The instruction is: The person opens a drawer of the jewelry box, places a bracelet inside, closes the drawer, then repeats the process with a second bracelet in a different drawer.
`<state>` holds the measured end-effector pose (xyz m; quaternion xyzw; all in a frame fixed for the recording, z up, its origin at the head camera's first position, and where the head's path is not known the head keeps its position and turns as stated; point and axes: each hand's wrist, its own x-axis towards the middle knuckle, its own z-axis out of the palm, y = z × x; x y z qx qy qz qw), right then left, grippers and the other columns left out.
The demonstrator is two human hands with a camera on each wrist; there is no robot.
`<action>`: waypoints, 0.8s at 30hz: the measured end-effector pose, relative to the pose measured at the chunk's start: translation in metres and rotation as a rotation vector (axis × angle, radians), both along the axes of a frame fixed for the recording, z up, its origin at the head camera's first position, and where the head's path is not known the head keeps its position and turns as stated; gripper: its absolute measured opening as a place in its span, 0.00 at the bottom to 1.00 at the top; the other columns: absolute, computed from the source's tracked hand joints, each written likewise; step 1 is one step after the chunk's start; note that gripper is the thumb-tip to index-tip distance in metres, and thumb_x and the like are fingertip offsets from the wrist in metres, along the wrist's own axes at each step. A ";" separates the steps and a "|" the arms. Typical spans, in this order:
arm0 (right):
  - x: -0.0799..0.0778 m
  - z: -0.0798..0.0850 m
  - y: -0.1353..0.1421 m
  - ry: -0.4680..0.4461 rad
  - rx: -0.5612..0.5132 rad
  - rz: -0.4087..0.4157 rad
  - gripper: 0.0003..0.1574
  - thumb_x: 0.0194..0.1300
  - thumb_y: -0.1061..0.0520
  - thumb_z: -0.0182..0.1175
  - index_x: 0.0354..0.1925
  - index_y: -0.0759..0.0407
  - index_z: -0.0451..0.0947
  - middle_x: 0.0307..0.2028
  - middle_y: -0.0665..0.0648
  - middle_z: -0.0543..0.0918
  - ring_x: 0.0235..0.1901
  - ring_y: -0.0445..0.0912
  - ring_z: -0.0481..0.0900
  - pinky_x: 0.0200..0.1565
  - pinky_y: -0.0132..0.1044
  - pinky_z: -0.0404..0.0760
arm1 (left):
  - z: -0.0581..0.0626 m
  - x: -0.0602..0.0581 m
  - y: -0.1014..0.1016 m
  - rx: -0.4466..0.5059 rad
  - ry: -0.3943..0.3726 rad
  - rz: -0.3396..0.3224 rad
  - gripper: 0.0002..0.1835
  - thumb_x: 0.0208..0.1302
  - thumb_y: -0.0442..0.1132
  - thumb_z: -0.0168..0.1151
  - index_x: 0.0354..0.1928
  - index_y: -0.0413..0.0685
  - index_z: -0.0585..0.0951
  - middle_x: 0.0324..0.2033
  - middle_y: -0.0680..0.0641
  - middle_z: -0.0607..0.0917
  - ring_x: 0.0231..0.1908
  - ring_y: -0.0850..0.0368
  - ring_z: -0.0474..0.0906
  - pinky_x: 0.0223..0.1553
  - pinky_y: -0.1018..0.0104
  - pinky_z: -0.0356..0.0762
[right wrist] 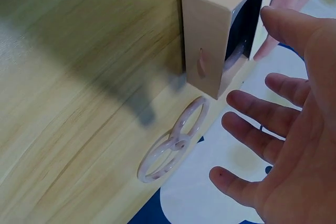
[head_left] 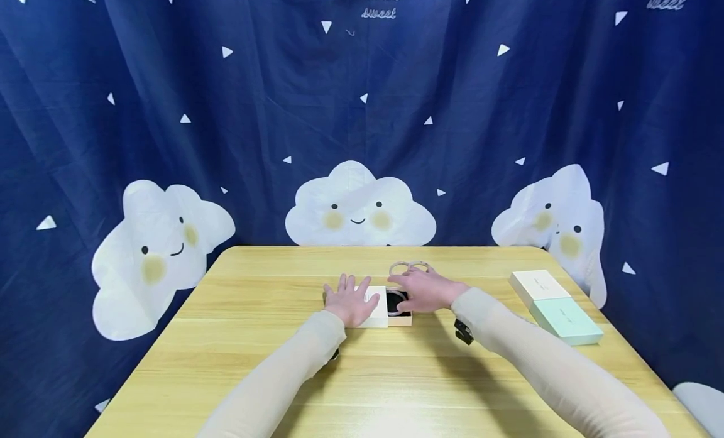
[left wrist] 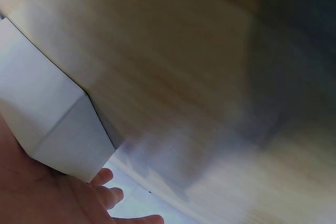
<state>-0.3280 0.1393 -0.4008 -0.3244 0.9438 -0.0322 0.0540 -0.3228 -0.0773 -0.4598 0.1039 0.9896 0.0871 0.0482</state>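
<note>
My left hand (head_left: 349,305) rests with spread fingers on the white cover (head_left: 376,317) of a small slide-out box. In the left wrist view, the white cover (left wrist: 44,77) lies beside the palm. From the cover's right end sticks out a pale pink drawer (right wrist: 207,40) with a dark inside. A pale bangle (right wrist: 235,57) sits in it. My right hand (head_left: 427,291) hovers over this drawer, fingers apart and nothing gripped, its thumb near the opening. Just behind, two marbled pinkish bangles (right wrist: 142,170) lie side by side on the table, a small ring-like loop (right wrist: 181,140) where they meet.
On the right of the wooden table (head_left: 237,337), a white box (head_left: 540,284) and a mint-green box (head_left: 567,320) lie end to end. A dark blue curtain (head_left: 254,142) with cloud faces hangs right behind the table's far edge.
</note>
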 end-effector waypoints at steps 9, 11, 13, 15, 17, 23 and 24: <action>0.002 0.000 0.009 -0.008 -0.008 -0.013 0.46 0.64 0.39 0.67 0.74 0.50 0.65 0.63 0.59 0.77 0.70 0.57 0.65 0.65 0.72 0.63 | 0.000 0.001 0.000 -0.006 0.006 -0.002 0.37 0.74 0.69 0.30 0.80 0.65 0.55 0.78 0.40 0.56 0.79 0.39 0.45 0.71 0.25 0.44; 0.002 -0.001 0.010 -0.022 -0.009 -0.021 0.47 0.64 0.38 0.68 0.75 0.49 0.64 0.63 0.58 0.76 0.70 0.56 0.65 0.64 0.73 0.63 | 0.000 0.001 0.000 -0.004 0.011 -0.004 0.37 0.74 0.69 0.31 0.80 0.65 0.56 0.78 0.40 0.57 0.79 0.39 0.45 0.70 0.25 0.44; 0.003 -0.001 0.012 -0.036 -0.009 -0.029 0.49 0.64 0.37 0.67 0.76 0.48 0.63 0.63 0.57 0.76 0.70 0.56 0.65 0.65 0.74 0.62 | 0.000 0.002 0.000 -0.004 0.018 -0.004 0.37 0.74 0.69 0.31 0.79 0.65 0.56 0.78 0.40 0.57 0.79 0.39 0.46 0.70 0.25 0.45; 0.004 -0.001 0.013 -0.054 -0.021 -0.034 0.50 0.64 0.37 0.67 0.76 0.47 0.61 0.63 0.56 0.77 0.71 0.57 0.65 0.65 0.74 0.60 | 0.000 0.002 0.000 -0.006 0.019 -0.001 0.37 0.74 0.69 0.31 0.80 0.65 0.56 0.78 0.40 0.57 0.79 0.39 0.46 0.70 0.25 0.45; 0.005 -0.002 0.014 -0.066 -0.025 -0.039 0.51 0.63 0.36 0.67 0.77 0.46 0.59 0.66 0.57 0.75 0.72 0.58 0.64 0.66 0.75 0.59 | -0.001 0.002 0.000 -0.008 0.016 0.002 0.37 0.74 0.69 0.30 0.80 0.66 0.55 0.78 0.40 0.56 0.79 0.39 0.46 0.70 0.25 0.45; 0.004 -0.008 0.019 -0.079 -0.037 -0.045 0.56 0.60 0.34 0.69 0.79 0.42 0.55 0.76 0.62 0.61 0.73 0.62 0.61 0.66 0.75 0.57 | -0.002 0.000 0.000 -0.003 0.007 -0.003 0.37 0.74 0.69 0.30 0.80 0.65 0.55 0.78 0.40 0.56 0.79 0.38 0.45 0.70 0.25 0.44; 0.004 -0.009 0.019 -0.080 -0.040 -0.043 0.57 0.59 0.34 0.70 0.79 0.42 0.55 0.76 0.63 0.59 0.74 0.62 0.61 0.66 0.75 0.57 | -0.002 0.000 0.000 -0.003 0.007 -0.002 0.37 0.74 0.69 0.30 0.80 0.65 0.55 0.78 0.40 0.56 0.79 0.38 0.45 0.70 0.25 0.44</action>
